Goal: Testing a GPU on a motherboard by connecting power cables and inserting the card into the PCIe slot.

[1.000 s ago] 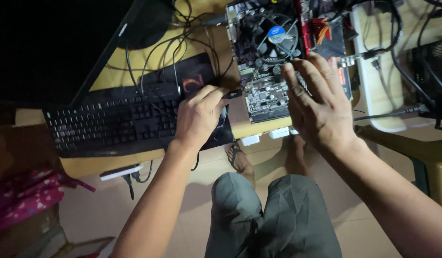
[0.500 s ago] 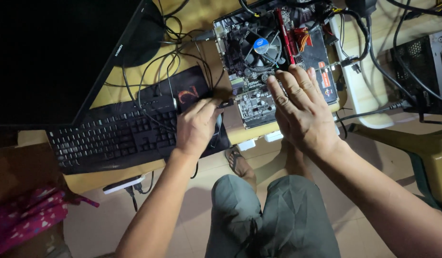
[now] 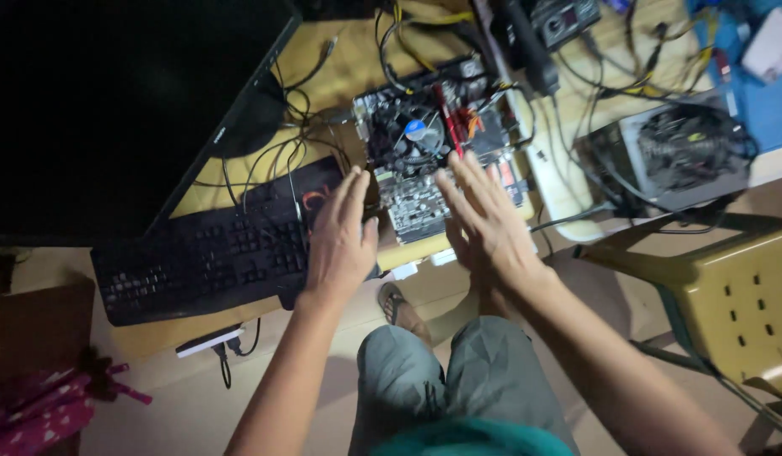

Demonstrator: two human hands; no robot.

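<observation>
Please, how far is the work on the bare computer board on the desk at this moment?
Done: the motherboard carries its cooler fan and red memory sticks, and cables are plugged in. In hand: nothing; the left hand and right hand hover open above the board's near edge. Left: the monitor is dark.

Single head-worn view, looking steeply down at close range, over desk (image 3: pixel 340 63), knees below
</observation>
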